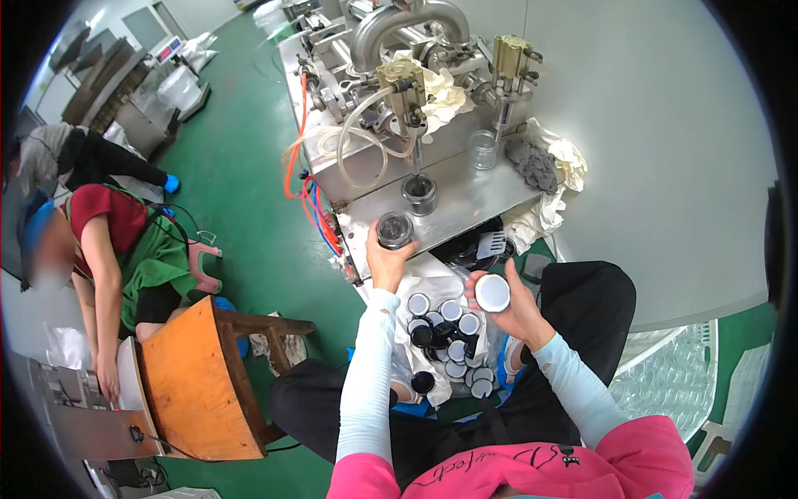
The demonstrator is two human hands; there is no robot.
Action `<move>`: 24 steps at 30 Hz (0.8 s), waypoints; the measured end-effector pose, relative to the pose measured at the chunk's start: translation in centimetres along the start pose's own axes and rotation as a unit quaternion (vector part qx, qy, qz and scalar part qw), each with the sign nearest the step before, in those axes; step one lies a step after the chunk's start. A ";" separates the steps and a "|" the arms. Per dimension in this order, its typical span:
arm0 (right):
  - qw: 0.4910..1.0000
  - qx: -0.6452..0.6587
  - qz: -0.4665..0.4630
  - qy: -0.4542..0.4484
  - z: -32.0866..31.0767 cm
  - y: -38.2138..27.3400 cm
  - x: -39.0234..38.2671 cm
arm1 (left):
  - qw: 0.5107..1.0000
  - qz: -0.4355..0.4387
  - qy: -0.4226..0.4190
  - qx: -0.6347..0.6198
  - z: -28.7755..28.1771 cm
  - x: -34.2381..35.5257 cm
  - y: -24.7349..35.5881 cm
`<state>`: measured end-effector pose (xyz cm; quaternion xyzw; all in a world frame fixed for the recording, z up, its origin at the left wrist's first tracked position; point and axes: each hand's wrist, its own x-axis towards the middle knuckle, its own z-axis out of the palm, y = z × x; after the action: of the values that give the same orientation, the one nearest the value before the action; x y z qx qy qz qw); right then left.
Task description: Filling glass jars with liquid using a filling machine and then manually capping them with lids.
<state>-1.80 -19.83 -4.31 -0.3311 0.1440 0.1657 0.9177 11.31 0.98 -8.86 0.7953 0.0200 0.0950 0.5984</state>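
Note:
My left hand (386,263) is closed around a clear jar (395,230) with dark contents, held at the front edge of the steel machine table (465,212). In my right hand (522,306) is a round jar lid (493,293), its pale inner side facing up. Another jar (419,194) with dark contents stands under the left filling nozzle (416,158). Beneath the right nozzle sits a clear jar (483,150) that looks unfilled. Between my knees lies a pile of loose lids (455,350), some pale side up and some black side up, on white plastic.
A crumpled grey cloth (532,165) and cream cloths (565,162) lie on the table's right end. Hoses (314,208) hang down its left side. A crate of clear jars (669,378) stands at right. A wooden stool (195,374) and a co-worker (116,241) are at left.

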 end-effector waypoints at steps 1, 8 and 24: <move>0.997 -0.064 -0.042 -0.002 0.7 -0.1 0.7 | 1.000 0.014 0.005 -0.017 -0.2 -0.6 -0.3; 0.688 -0.572 -0.429 -0.121 9.1 -3.0 2.9 | 0.994 0.097 -0.031 -0.048 -1.9 -8.6 8.4; 0.554 -0.398 -0.362 -0.635 16.5 -1.8 -10.5 | 0.929 0.247 -0.267 -0.060 -10.2 -15.8 15.9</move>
<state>-8.05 -12.54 12.80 -0.4953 -0.6893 0.0268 0.5280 -7.32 3.84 7.01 0.7333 -0.3439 0.0248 0.5861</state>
